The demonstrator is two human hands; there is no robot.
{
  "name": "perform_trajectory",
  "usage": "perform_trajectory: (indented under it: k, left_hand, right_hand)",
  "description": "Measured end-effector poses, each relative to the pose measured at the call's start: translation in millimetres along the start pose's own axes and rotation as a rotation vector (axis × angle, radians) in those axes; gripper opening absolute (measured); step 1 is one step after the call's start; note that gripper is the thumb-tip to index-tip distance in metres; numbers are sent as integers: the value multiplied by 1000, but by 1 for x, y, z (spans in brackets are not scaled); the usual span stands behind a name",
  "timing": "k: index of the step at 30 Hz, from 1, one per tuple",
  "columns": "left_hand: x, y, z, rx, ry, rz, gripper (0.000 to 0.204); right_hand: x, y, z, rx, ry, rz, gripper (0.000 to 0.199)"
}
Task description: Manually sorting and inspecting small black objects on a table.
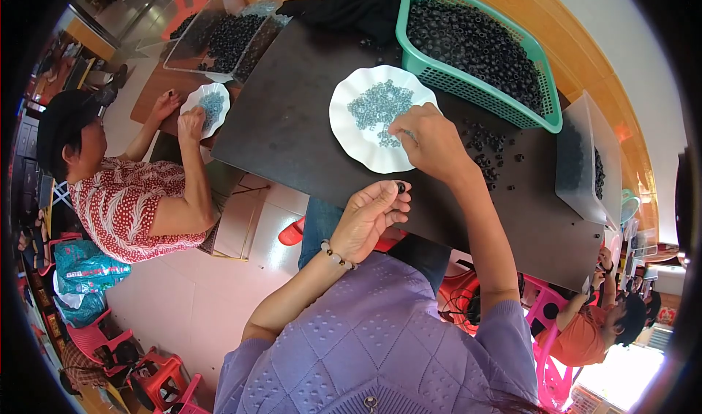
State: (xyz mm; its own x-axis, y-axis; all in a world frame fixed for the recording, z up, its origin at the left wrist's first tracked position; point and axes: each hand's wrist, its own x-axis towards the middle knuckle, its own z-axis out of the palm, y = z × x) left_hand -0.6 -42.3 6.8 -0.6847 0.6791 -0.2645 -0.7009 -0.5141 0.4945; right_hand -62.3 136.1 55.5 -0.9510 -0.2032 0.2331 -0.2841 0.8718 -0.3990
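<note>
You sit in a small assembly workshop, dark counter (307, 121), green basket (475, 85) heaped with black parts, white plates (351, 132) of tiny pieces, co-workers (131, 194) on plastic stools (157, 377).

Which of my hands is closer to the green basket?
Right. Your right hand is over the white plate, just below the green basket; your left hand is nearer you.

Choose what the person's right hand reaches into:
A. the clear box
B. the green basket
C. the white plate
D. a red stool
C: the right hand rests its fingers on the white plate among the small grey parts.
</note>
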Motion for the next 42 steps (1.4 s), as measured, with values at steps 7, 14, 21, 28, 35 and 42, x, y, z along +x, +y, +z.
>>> perform_trajectory:
  k: [7, 14, 21, 28, 35, 42]
  left_hand:
    - [1, -1, -1, 1, -2, -1, 29]
    - [1, -1, -2, 0, -2, -8, 29]
    - [1, 0, -2, 0, -4, -7, 29]
    - [1, 2, -2, -103, 25, 10, 27]
    - [-4, 10, 11, -153, 127, 34, 26]
    - [-3, 21, 11, 70, 129, 251, 26]
  right_hand:
    - [4, 0, 2, -88, -46, -40, 10]
    - [6, -2, 4, -90, -60, -64, 10]
    - [4, -5, -2, -79, -62, -30, 7]
    - [-8, -5, -24, 320, 38, 7, 9]
    - [-17, -19, -43, 327, 77, -111, 11]
    - [-8, -12, -34, 334, 220, -124, 12]
